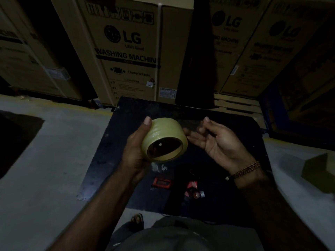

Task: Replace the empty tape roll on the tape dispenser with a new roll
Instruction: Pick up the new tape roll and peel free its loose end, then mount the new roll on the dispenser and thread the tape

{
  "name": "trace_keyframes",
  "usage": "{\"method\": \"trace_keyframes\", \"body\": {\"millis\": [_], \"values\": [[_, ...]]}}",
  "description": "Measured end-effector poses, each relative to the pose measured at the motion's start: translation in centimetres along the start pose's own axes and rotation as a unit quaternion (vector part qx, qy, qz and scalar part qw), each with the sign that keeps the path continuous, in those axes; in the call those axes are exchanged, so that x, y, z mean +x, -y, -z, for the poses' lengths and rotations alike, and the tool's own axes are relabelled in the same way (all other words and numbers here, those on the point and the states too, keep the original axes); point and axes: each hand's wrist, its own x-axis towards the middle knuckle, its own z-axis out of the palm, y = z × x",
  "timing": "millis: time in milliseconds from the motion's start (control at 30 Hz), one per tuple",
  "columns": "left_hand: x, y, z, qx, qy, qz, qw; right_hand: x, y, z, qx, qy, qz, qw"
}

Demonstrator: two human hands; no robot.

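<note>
Yellowish new tape roll (164, 139) sits gripped in our left hand (137, 147); right hand (215, 140) is open beside it. We judge the dispenser (192, 189), near the black mat's (101, 160) front edge, must be loaded next.

Mid-frame, the left hand (137, 149) grips a tape roll (164, 140); the right hand (217, 142) hovers open beside it, above a black board (108, 151).

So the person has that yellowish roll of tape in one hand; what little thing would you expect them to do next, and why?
Probably pick the tape's free end loose with the right hand. The left hand grips the full yellowish tape roll above the black mat, and the right fingers sit beside it, pinching nothing clearly visible. The red-and-black tape dispenser lies below, untouched.
</note>
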Motion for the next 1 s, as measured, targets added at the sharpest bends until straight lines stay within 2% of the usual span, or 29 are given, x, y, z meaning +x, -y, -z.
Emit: {"method": "trace_keyframes", "body": {"millis": [133, 200, 300, 400, 467, 634, 734, 900, 1000], "values": [[0.4, 0.4, -0.3, -0.043, 0.003, 0.023, 0.999, 0.5, -0.7, 1.4, -0.035, 0.009, -0.023, 0.999], [0.7, 0.6, -0.7, -0.054, 0.009, 0.031, 0.998, 0.6, -1.5, 2.2, -0.019, 0.035, -0.032, 0.999], [1.1, 1.0, -1.2, -0.044, 0.025, 0.043, 0.998, 0.2, -2.5, 2.8, 0.011, 0.087, -0.007, 0.996], [1.8, 1.7, -1.6, -0.041, 0.032, 0.052, 0.997, -0.1, -3.2, 3.6, 0.006, 0.105, 0.038, 0.994], [2.0, 2.3, -2.1, -0.040, 0.043, 0.068, 0.996, -0.3, -3.7, 4.0, -0.030, 0.081, 0.061, 0.994], [2.3, 4.9, -3.3, -0.013, 0.046, 0.103, 0.994, -1.0, -4.7, 5.1, -0.111, -0.037, 0.103, 0.988], [2.7, 7.1, -3.8, 0.022, 0.073, 0.118, 0.990, -1.6, -5.8, 7.0, -0.109, -0.094, 0.080, 0.986], [3.8, 14.0, -2.8, 0.165, 0.054, 0.114, 0.978, -1.9, -9.1, 11.5, -0.104, -0.195, 0.022, 0.975], [3.8, 19.1, -1.1, 0.209, 0.061, 0.119, 0.969, -1.6, -11.7, 14.7, -0.089, -0.231, -0.027, 0.968]]}}
